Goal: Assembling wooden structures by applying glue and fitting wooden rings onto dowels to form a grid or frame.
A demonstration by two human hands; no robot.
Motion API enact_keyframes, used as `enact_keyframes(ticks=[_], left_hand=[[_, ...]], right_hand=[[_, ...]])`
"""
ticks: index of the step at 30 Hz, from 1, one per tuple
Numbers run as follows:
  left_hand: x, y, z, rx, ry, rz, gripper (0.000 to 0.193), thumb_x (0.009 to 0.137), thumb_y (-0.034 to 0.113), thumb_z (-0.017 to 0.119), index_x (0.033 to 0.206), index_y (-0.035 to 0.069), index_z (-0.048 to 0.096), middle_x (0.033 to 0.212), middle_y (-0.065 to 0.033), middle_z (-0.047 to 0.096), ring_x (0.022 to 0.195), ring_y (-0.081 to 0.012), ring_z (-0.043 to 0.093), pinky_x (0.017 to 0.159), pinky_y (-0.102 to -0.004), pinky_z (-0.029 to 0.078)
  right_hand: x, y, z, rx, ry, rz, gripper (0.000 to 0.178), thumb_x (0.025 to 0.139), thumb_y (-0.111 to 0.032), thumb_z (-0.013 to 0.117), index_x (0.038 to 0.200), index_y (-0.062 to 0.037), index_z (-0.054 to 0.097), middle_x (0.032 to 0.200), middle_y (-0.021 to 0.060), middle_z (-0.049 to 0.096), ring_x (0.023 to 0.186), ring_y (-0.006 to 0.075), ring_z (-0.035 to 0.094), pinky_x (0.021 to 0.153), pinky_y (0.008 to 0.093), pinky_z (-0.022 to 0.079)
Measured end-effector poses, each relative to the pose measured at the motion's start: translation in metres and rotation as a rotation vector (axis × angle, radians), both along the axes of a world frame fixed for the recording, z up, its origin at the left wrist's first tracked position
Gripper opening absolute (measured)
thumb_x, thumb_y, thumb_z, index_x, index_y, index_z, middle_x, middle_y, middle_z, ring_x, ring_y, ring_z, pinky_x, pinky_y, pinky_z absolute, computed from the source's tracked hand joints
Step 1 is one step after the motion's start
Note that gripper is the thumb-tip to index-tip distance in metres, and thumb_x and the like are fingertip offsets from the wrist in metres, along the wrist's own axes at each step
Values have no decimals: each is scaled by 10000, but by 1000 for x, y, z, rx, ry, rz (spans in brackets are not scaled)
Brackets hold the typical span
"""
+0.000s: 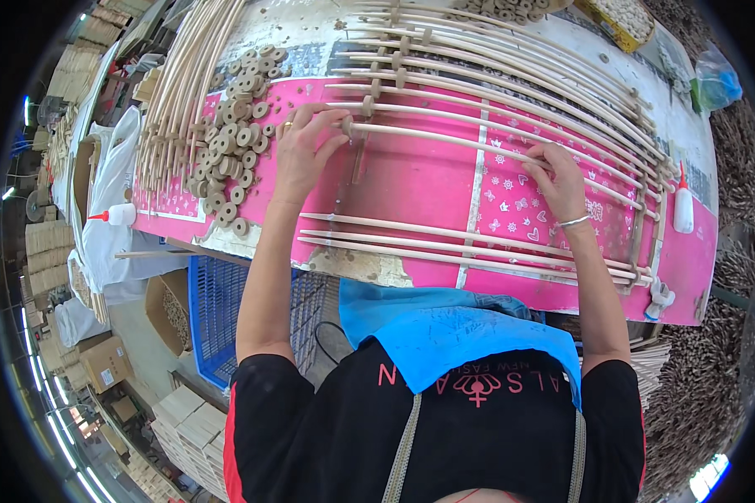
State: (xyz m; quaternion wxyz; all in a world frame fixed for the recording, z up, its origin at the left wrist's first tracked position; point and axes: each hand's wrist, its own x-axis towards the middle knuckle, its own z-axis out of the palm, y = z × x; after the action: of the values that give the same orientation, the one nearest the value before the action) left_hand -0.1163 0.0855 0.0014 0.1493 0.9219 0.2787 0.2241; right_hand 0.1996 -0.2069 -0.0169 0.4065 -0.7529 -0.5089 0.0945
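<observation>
A thin pale wooden stick [445,137] lies crosswise over the pink table cover, with a small round wooden disc [348,127] on it near its tapered left end. My left hand [304,151] closes thumb and fingers on that disc. Farther right, my right hand [559,178] pinches the same stick between thumb and fingers. Beyond it, several similar sticks with discs [400,78] rest side by side in a row. Nearer to me lie a few sticks [445,239] whose left ends carry no disc.
A heap of loose wooden discs [226,151] sits left of my left hand, beside a bundle of sticks [180,92]. White bottles with red tips stand at right [683,205] and lie at left [119,215]. A blue plastic crate [218,310] is below the table's front edge.
</observation>
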Motion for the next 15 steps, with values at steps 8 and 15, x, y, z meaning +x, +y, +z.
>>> enact_keyframes(ticks=[8, 15], left_hand=[[11, -3, -12, -29, -21, -11, 374, 837, 248, 796, 1207, 224, 745, 1197, 7, 667, 1158, -264, 601, 989, -449, 418], [17, -7, -16, 23, -25, -12, 368, 841, 235, 790, 1205, 209, 739, 1158, -1, 667, 1115, -263, 610, 963, -426, 428]], right_hand=[[7, 7, -1, -33, -300, 40, 150, 928, -191, 734, 971, -48, 716, 916, 87, 642, 886, 276, 633, 773, 393, 501], [5, 5, 3, -50, -311, -23, 226, 874, -194, 784, 1047, -68, 711, 944, 78, 657, 917, 273, 637, 797, 394, 488]])
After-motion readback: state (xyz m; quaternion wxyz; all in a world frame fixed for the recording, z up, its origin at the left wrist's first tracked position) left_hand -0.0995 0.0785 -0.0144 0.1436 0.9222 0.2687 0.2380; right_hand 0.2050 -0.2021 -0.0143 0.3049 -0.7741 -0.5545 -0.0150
